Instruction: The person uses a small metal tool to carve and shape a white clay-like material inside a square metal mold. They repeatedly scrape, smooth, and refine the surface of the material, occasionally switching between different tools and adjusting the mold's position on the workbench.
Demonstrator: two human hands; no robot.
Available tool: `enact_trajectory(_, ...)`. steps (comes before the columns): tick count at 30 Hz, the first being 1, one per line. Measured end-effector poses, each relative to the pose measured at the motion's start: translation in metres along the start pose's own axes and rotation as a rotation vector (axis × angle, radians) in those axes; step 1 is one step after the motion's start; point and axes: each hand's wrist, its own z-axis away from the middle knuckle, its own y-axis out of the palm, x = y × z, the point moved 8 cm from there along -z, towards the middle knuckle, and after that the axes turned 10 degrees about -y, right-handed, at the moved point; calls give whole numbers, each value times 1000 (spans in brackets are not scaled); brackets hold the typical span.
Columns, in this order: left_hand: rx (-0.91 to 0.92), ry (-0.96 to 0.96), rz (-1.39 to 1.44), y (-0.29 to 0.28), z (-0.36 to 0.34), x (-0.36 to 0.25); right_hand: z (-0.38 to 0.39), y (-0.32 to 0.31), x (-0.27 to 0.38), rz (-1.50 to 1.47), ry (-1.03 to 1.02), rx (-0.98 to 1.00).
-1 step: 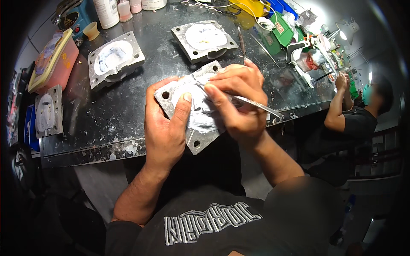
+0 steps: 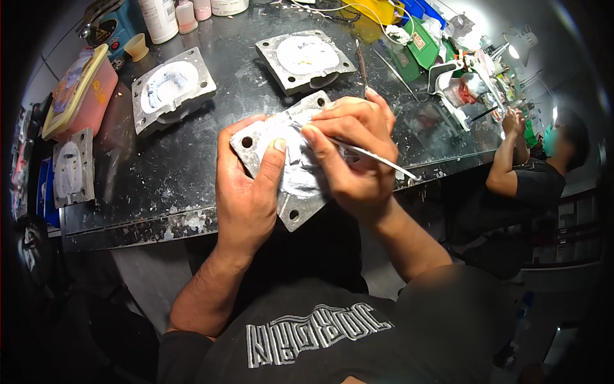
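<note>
A square grey metal plate (image 2: 307,206) was clasped by the left hand (image 2: 246,176) over the near edge of the black bench (image 2: 153,195); a slender silver tool (image 2: 377,156) was pinched in the right hand (image 2: 358,144). Work was judged partway: white plaster (image 2: 299,174) was filled in, though unevenly; what remained could not be told. Four plates were counted, including a second plate (image 2: 274,54) beyond the hands, a third plate (image 2: 190,97) leftward, a fourth plate (image 2: 88,173) farthest left.

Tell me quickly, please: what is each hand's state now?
Left hand: closed, holding the white-filled metal block.
Right hand: closed, holding a slim metal tool.
</note>
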Motion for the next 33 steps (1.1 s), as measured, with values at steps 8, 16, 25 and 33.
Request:
enact_trajectory(8,82,-321,67,-8,-33,4,11,-26,-34,-307,351,-244)
enact_trajectory(16,164,-299,-68,-15,-69,0,39,-24,-56,-709,516,-204)
enact_trajectory(25,154,-140,26,-10,-71,-7,11,-23,-12,-273,82,-57)
enact_trajectory(33,132,-79,0,-11,-69,-11,10,-7,31,-113,-50,-103)
